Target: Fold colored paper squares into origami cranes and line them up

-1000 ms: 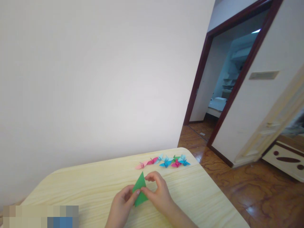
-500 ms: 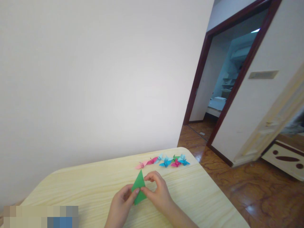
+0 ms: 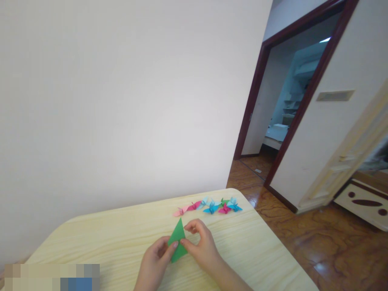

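Note:
A green sheet of folded origami paper (image 3: 177, 232), diamond-shaped with a point at top and bottom, is held between both hands just above the table. My left hand (image 3: 158, 255) pinches its left side, the thumb lying on the front face near the middle. On the right edge, my right hand (image 3: 201, 244) has its thumb pressed close to the left thumb, with the index finger curled near the upper edge. The fingers behind the paper are hidden. Beyond the hands lie several small folded paper cranes (image 3: 211, 207) in pink, blue and green.
The pale wood-grain table (image 3: 121, 234) has rounded corners and stands against a white wall (image 3: 136, 101). To the right are a brown patterned floor (image 3: 291, 238) and a dark red door frame (image 3: 257, 85). A blurred block (image 3: 51, 279) covers the lower left corner.

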Motion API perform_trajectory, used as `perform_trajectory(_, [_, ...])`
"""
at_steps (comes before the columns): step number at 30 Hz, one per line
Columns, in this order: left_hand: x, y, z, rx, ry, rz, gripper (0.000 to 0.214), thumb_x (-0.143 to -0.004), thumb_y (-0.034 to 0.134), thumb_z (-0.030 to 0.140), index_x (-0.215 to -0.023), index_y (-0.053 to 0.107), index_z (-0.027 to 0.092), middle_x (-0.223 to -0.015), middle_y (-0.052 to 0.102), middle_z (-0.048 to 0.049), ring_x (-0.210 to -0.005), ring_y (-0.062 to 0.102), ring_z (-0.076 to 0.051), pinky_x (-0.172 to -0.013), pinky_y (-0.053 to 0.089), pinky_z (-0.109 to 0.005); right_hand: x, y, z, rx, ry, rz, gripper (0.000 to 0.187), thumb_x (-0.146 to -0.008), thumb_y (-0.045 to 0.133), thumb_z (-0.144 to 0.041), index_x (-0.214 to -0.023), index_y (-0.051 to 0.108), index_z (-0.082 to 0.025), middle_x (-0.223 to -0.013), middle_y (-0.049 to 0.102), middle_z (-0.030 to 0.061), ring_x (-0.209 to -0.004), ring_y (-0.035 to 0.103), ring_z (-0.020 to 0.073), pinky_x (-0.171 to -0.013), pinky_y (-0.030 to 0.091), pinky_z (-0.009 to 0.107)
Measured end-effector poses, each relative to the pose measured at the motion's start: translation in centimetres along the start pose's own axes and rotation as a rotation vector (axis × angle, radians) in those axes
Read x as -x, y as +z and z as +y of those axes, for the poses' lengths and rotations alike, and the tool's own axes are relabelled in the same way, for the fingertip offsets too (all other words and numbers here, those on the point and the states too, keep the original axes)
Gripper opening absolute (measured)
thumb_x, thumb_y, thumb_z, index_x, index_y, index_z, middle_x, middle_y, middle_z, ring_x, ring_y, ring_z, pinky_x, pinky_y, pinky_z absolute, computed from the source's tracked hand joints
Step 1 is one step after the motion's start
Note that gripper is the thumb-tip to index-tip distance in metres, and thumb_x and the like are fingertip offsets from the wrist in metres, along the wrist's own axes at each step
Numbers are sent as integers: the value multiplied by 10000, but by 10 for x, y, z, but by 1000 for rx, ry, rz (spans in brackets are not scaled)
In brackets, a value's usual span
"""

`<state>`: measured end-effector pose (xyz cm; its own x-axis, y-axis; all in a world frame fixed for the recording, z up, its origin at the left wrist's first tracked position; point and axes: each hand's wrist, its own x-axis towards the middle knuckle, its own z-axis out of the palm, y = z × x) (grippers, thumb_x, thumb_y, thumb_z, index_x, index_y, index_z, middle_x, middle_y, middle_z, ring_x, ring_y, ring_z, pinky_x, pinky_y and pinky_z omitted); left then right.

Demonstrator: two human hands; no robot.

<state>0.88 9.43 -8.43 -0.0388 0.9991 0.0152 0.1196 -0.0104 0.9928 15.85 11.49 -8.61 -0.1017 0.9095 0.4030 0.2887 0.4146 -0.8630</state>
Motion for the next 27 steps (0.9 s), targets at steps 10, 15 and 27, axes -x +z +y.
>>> perform_trajectory(10, [1, 1, 2, 4, -25, 10, 371, -552, 668, 534, -651, 688, 177, -531, 626, 2, -516, 545, -167, -510, 436, -245, -1, -1, -1, -12, -13, -23, 247, -596, 610, -15, -757, 559, -195, -804, 589, 6, -777, 553, 166, -672, 426, 257])
perform_trajectory(15, [0, 1, -2, 26, -33, 3, 395, -541, 674, 550, -660, 683, 173, -534, 623, 5, -495, 532, -156, -480, 426, -238, -1, -1, -6, -42, -81, -30, 213, -600, 619, 2, -664, 567, -194, -815, 579, 17, -813, 559, 174, -732, 441, 277])
perform_trajectory(27, [-6, -1, -10, 203, -194, -28, 463, -446, 746, 526, -731, 686, 166, -587, 670, -8, -555, 589, -167, -518, 465, -251, -2, -2, 1, -5, -73, 1, 149, -665, 597, -47, -718, 618, -184, -835, 596, 47, -830, 571, 186, -759, 454, 290])
